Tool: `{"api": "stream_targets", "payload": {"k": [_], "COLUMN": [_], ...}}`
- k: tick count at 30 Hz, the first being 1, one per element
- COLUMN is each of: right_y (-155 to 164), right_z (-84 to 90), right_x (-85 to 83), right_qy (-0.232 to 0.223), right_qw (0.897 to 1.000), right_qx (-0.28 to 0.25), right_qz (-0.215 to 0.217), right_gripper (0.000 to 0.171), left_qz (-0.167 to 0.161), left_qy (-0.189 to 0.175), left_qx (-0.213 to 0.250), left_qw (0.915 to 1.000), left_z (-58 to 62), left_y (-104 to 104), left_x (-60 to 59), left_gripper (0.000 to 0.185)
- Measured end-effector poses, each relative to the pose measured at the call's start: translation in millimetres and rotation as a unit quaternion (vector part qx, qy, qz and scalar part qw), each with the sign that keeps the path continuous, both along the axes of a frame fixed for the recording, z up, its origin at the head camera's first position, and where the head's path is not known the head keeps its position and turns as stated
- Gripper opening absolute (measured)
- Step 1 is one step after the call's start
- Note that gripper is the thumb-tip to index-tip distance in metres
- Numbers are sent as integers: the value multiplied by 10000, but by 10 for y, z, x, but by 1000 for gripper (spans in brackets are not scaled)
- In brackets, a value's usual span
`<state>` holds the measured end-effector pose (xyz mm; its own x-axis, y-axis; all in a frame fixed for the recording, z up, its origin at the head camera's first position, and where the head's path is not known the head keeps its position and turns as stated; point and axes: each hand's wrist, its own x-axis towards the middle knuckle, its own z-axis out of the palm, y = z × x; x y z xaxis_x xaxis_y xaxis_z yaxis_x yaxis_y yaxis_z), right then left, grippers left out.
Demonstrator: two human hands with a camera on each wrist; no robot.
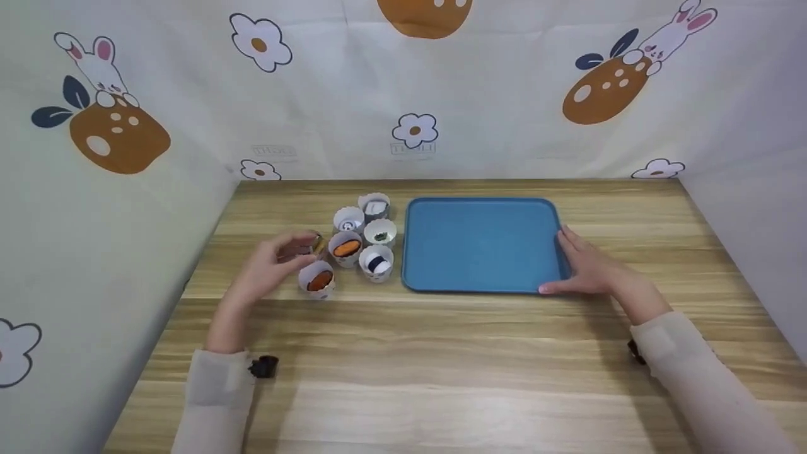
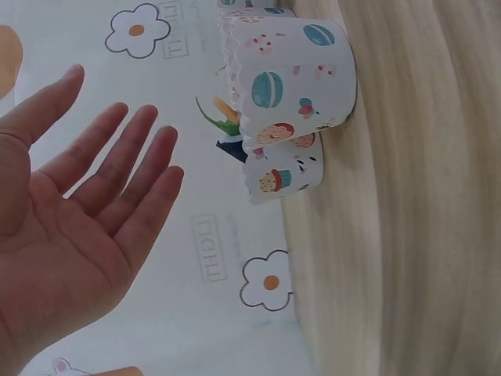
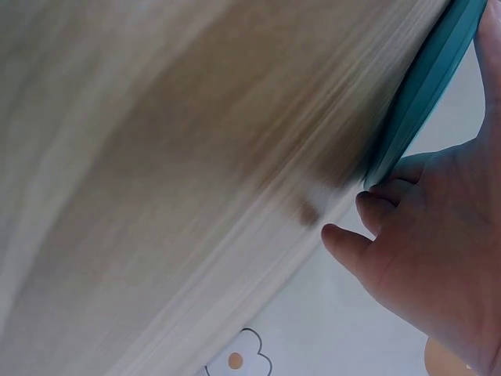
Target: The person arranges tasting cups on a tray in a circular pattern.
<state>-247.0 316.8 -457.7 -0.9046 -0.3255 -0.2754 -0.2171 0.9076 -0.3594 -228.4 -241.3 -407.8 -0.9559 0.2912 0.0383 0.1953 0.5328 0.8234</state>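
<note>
My left hand hovers at the left side of a group of patterned paper baking cups, its fingers spread around a cup with a yellowish piece that it partly hides. In the left wrist view, the palm and relaxed fingers hold nothing, apart from the printed paper cups. One nearby cup holds a reddish-brown piece, another an orange one. A blue rectangular tray lies right of the cups. Against its right edge rests my right hand, thumb at the near corner and fingers along the side.
More cups stand in the cluster: one with a black-and-white piece, one with something green, and one with a white piece at the back. A patterned cloth surrounds the wooden table.
</note>
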Motion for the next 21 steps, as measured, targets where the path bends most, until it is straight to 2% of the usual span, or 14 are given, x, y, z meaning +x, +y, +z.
{"api": "stream_targets", "payload": {"k": [6,11,21], "right_y": [-11,-4,2], "right_z": [-1,3,10], "right_x": [-29,-28,-2], "right_qy": [-3,-57,-14], "right_qw": [10000,10000,10000], "right_qx": [-36,36,68], "right_qz": [6,-42,-23], "right_gripper": [131,132,132], "left_qz": [-247,-338,-366], "left_qy": [-395,-525,-1139], "left_qx": [367,285,361], "left_qw": [9982,9976,9922], "left_z": [-90,-146,-240], "left_y": [-145,-221,-273], "left_x": [55,102,116], "left_gripper": [49,50,57]}}
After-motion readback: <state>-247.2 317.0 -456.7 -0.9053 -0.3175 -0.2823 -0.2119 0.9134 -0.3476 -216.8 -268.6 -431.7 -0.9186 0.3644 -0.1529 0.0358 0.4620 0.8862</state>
